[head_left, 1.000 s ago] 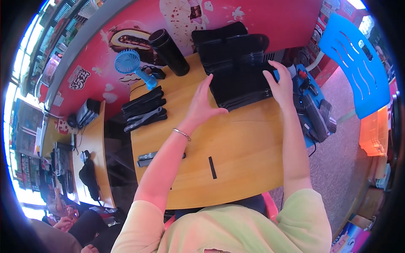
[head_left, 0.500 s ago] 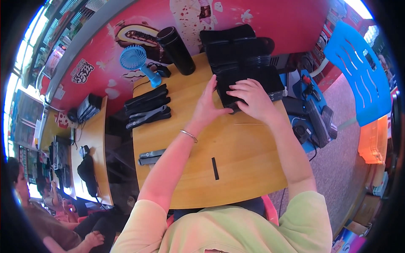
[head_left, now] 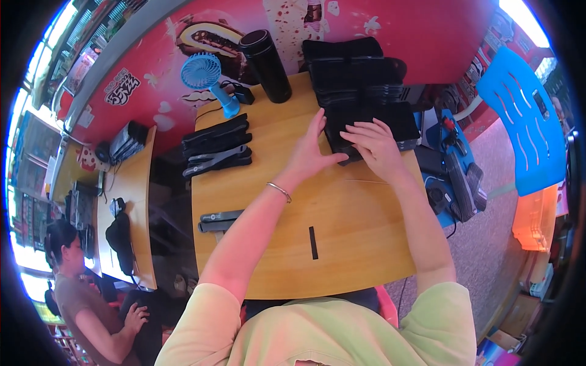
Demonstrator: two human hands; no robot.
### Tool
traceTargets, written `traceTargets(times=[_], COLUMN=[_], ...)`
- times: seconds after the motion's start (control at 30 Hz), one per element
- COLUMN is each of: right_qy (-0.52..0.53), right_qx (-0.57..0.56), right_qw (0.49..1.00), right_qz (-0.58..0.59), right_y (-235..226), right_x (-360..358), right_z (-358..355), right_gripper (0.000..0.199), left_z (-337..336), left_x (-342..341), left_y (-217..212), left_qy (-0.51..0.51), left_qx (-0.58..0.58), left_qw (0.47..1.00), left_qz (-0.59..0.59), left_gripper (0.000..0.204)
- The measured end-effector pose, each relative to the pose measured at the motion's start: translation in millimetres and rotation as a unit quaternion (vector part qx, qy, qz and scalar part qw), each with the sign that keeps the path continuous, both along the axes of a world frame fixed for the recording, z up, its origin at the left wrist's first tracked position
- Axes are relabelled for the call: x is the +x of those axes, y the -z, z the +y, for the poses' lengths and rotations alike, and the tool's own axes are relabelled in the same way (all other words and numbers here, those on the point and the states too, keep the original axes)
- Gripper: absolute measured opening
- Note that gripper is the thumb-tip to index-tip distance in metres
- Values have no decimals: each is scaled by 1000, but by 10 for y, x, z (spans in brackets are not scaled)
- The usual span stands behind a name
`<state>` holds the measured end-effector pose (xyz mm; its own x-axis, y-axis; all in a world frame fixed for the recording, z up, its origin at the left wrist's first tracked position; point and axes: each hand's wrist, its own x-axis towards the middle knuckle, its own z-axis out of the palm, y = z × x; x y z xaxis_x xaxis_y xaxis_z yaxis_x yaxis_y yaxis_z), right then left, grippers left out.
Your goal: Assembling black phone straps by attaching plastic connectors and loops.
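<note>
A stack of flat black pieces (head_left: 400, 119) lies near the far right corner of the wooden table (head_left: 268, 262). My left hand (head_left: 311, 152) rests against its left side, the fingers stretched up along the edge and the thumb pointing toward the near corner. Over its front part lies my right hand (head_left: 375, 146), fingers spread and slightly bent on the black surface. Neither hand grasps a piece. Behind this stack stand more black stacks (head_left: 348, 70) against the pink wall. What exactly the black pieces are, I cannot tell.
Left on the table are black and grey straps (head_left: 217, 146), a grey strap bundle (head_left: 220, 219), a blue fan (head_left: 204, 76) and a black bottle (head_left: 267, 67). A short black strip (head_left: 313, 243) lies near the front. A blue chair (head_left: 519, 116) stands right; a person (head_left: 91, 299) sits left.
The view has shifted a little, so the table things appear moved. My hands stay at the same stack with hardly any change. The person at the left sits more upright.
</note>
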<state>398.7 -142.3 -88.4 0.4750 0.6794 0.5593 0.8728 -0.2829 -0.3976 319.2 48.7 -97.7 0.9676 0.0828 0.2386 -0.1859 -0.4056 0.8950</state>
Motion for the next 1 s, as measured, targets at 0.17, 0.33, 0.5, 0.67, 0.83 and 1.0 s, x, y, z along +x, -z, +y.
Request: traceTargets(times=[0.17,0.33,0.5,0.67,0.83,1.0], right_qy=[6,6,8,-16,-27,-16], right_qx=[-8,-3,2,42,40,1], right_qw=[1000,1000,1000,996,997,1000], right_qz=[9,15,28,74,58,11], right_y=[-14,-9,7,-13,-25,-30], right_x=[-3,-14,14,33,12,-4], right_z=[8,32,16,10,-11,-21], right_gripper=[31,30,29,29,30,31], left_z=[6,30,-2,-3,24,28], left_x=[5,22,23,21,21,24], left_y=[76,168,136,175,199,222], left_qy=[2,-1,-5,-16,-15,-2], left_qx=[13,-20,-30,-22,10,-12], left_qw=[1000,1000,999,1000,1000,1000], left_qz=[-9,15,31,11,-5,-9], left_gripper=[101,71,64,71,85,86])
